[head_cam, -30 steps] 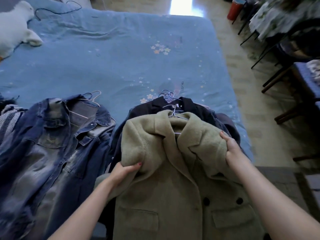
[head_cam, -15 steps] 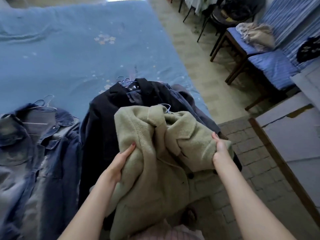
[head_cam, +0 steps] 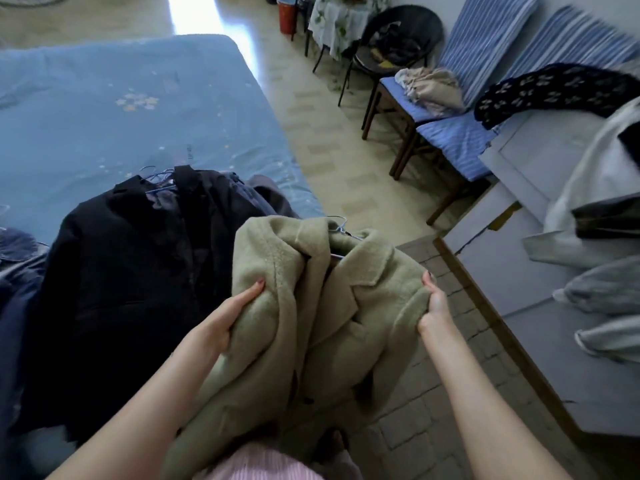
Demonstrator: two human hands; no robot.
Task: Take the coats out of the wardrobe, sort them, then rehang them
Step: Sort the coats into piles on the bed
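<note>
Obs, left to right

Denim jacket [head_cam: 17,271], far left edge of bed [head_cam: 104,116]: stiff faded blue weave, mostly cropped out of view. Bed cover is soft blue quilted cloth with small flower print.

Black coat [head_cam: 131,271] lies flat on the bed, smooth dark matte cloth, collar open, blue wire hanger hooks at its neck. Nothing touches it.

Left hand [head_cam: 225,323]: thumb on top, fingers curled under, clamped on the left shoulder of the green coat [head_cam: 311,323]. Coat is thick, fuzzy, wool-like pile, pale olive, broad notched lapels, dark buttons low down. It is held in the air off the bed's near right corner, over the brick-pattern floor [head_cam: 433,410], bunched and sagging between the hands.

Thin wire hanger [head_cam: 341,233], hook poking up out of the collar, looks tilted.

Right hand [head_cam: 434,299]: pinches the right shoulder and lapel edge, fingers closed on the cloth.

Far right: pale wardrobe door [head_cam: 540,157], white and grey garments [head_cam: 595,209] hanging by it; blue striped chairs [head_cam: 450,133] behind.

Risks (judgement)
- Both holds are on cloth, not on the hanger; with the shoulders bunched inward the wire could slip out of a shoulder and the heavy coat slide off
- Lower hem hangs out of sight near the feet; could drag on the floor or be stepped on
- Hook could snag on the hanging garments during rehanging
</note>
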